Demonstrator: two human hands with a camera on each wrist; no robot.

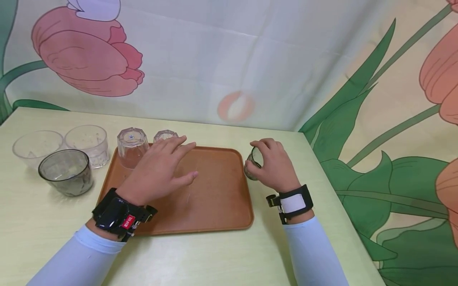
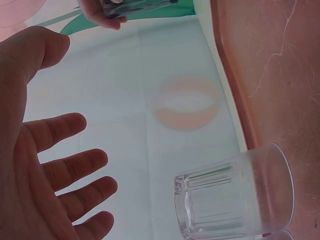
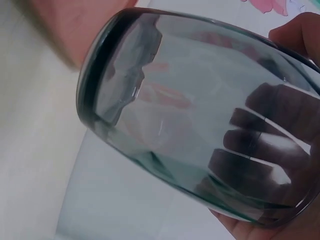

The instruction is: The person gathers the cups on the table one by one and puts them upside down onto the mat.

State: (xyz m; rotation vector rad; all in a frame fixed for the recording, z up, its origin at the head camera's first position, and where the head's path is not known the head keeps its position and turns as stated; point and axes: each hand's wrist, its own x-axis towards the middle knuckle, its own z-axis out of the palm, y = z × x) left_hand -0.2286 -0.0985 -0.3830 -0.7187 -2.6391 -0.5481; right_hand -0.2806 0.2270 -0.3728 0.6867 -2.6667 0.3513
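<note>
My right hand [image 1: 274, 167] grips a grey-tinted drinking glass [image 3: 170, 105] just past the tray's right edge. Through its wall the curled fingers show in the right wrist view. Over the left part of a brown tray [image 1: 214, 198], my left hand [image 1: 157, 169] is held with fingers spread and nothing in them. Two clear glasses stand upside down on the tray: a faceted one [image 1: 131, 145] left of that hand, and another [image 1: 165, 134] partly hidden behind it. The left wrist view shows a clear glass [image 2: 235, 197] apart from the fingers.
Left of the tray, two clear glasses, one at the far left [image 1: 37, 143] and one nearer the tray [image 1: 87, 145], stand mouth up with a grey-tinted glass [image 1: 68, 176]. A patterned curtain [image 1: 193, 71] hangs behind the pale table [image 1: 179, 258] and along its right side.
</note>
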